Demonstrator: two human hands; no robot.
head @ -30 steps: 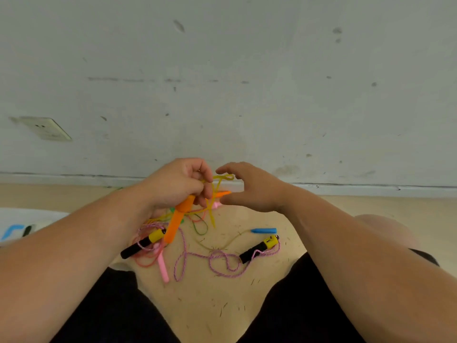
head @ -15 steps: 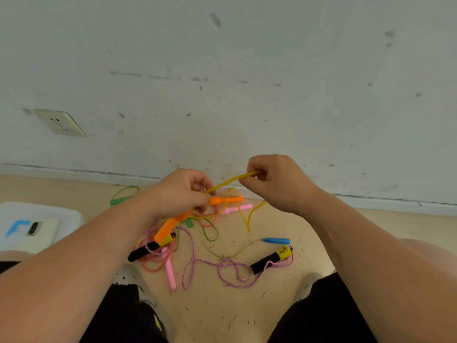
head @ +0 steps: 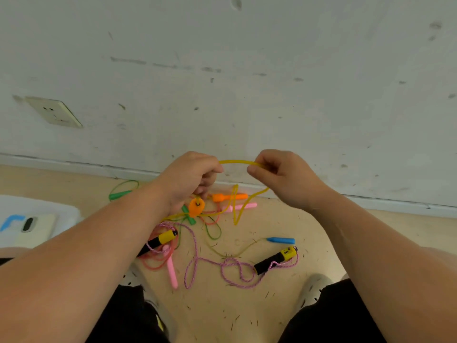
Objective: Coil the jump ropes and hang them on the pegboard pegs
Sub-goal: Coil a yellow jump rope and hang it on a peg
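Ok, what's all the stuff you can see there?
yellow plastic jump rope with orange handles: one, yellow and orange, arched between left grip and right grip, spare handle on floor
braided pink-purple jump rope with black-and-yellow handles: one, pink-purple, floor, nearest the camera
pink plastic handles: two, pink, floor, left and middle
green plastic handles: two, green, floor, left and middle
blue plastic handle: one, blue, floor right
white wall socket: one, white, wall left
cream phone: one, cream, far left
left grip: one, bare, holding an orange handle
right grip: one, bare, pinching the yellow rope

Scuffed white wall [head: 247, 70] with socket [head: 53, 111] meets seemingly wooden floor [head: 222, 305].
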